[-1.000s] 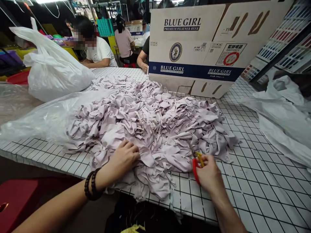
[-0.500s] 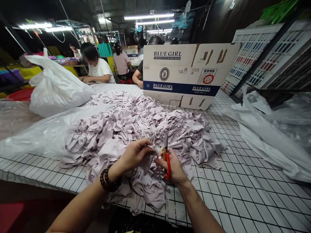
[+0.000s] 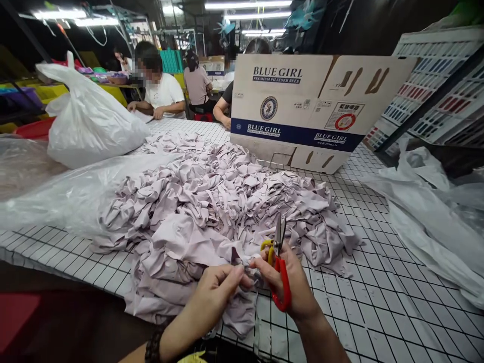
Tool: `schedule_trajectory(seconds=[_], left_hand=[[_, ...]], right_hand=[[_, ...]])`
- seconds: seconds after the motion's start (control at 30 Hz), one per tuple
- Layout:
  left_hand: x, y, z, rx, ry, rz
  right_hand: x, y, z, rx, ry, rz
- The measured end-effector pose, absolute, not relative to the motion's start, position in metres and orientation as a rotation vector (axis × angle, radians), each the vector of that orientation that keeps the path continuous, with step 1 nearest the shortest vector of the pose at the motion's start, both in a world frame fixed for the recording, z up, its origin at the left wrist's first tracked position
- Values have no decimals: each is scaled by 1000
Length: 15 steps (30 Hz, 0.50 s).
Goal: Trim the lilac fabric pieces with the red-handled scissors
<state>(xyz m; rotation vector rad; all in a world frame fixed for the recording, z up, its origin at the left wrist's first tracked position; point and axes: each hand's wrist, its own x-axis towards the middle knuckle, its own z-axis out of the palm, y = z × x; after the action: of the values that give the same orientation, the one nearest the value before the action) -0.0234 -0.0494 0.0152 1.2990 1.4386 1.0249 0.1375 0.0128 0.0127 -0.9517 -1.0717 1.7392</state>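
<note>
A large heap of pale lilac fabric pieces [image 3: 212,191] lies in front of me on the table. My left hand [image 3: 212,297], with a dark bead bracelet at the wrist, is closed, thumb and fingers pinching the edge of a fabric piece [image 3: 181,242] at the heap's near side. My right hand [image 3: 295,282] holds scissors [image 3: 282,282] with one red and one yellow handle. Their blades point up and away from me, slightly apart. The right thumb and fingertips come close to the same cloth edge, just right of my left fingers; whether they grip it is unclear.
A printed cardboard box [image 3: 280,106] stands behind the heap on the grid-patterned table [image 3: 378,282]. White plastic bags lie left [image 3: 91,126] and right [image 3: 419,201]. A co-worker in white [image 3: 166,93] sits across the table. Stacked crates [image 3: 434,75] rise at right.
Both hands have come lower and nearer to me and apart a little, and the scissors moved right with the right hand. More of the fabric piece by my left hand shows. The view has shifted.
</note>
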Motion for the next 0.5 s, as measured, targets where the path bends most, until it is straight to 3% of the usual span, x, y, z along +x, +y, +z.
schedule_trajectory(seconds=[0.5], left_hand=[[-12,-41,8,405,1053,1137]], right_hand=[[126,-33,-1,-1120,-1172,1771]])
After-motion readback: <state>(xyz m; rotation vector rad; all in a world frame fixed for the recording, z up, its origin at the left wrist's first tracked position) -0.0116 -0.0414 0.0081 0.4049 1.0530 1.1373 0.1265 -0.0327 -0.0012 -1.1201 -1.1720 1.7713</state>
